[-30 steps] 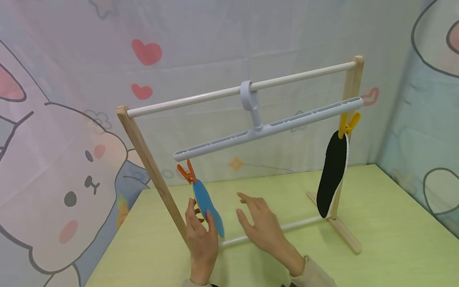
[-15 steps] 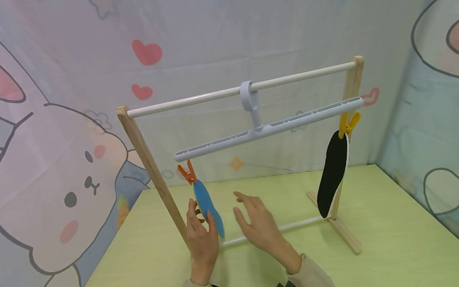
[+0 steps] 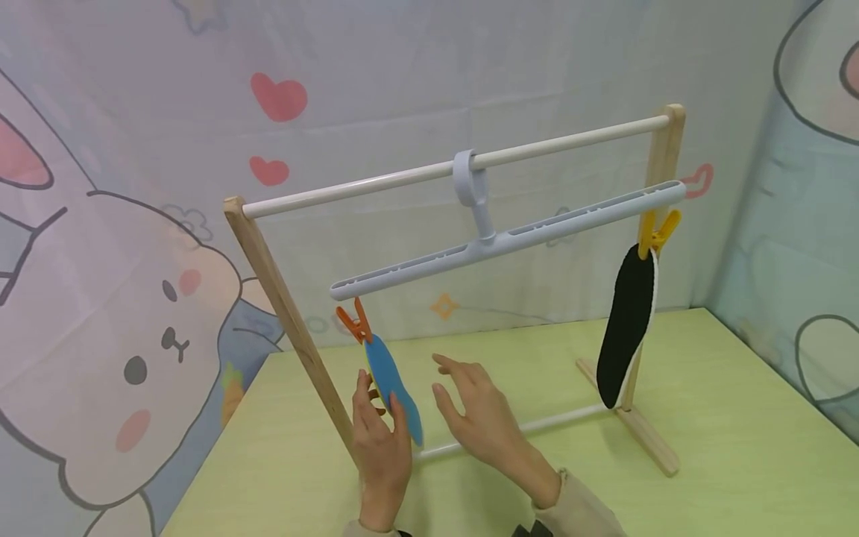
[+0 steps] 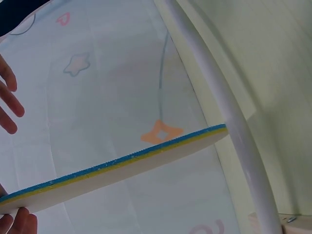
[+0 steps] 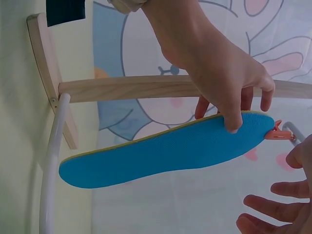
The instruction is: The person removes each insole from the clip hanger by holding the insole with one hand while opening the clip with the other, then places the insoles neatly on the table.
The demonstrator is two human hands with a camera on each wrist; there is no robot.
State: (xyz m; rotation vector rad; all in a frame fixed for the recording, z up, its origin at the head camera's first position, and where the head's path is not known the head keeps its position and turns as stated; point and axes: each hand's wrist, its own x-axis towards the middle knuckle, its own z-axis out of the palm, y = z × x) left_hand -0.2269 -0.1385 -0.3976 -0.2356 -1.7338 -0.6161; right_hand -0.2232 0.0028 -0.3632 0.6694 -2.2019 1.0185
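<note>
Head: blue insole (image 3: 389,377), edge in left hand (image 3: 382,447), gap to right hand (image 3: 485,418).

This looks like a staged booth, a tabletop corner dressed in printed cloth; what kind of building holds it cannot be told. A creased fabric backdrop (image 3: 570,67) fills the upper part of the head view and meets a bluish side panel (image 3: 778,283) at the right. A large cartoon rabbit (image 3: 168,403) covers the left side, with red hearts (image 3: 279,97) at upper left. A pale yellow-green table (image 3: 282,447) spans the bottom, bearing a wooden-posted rack (image 3: 403,177) at centre.
</note>
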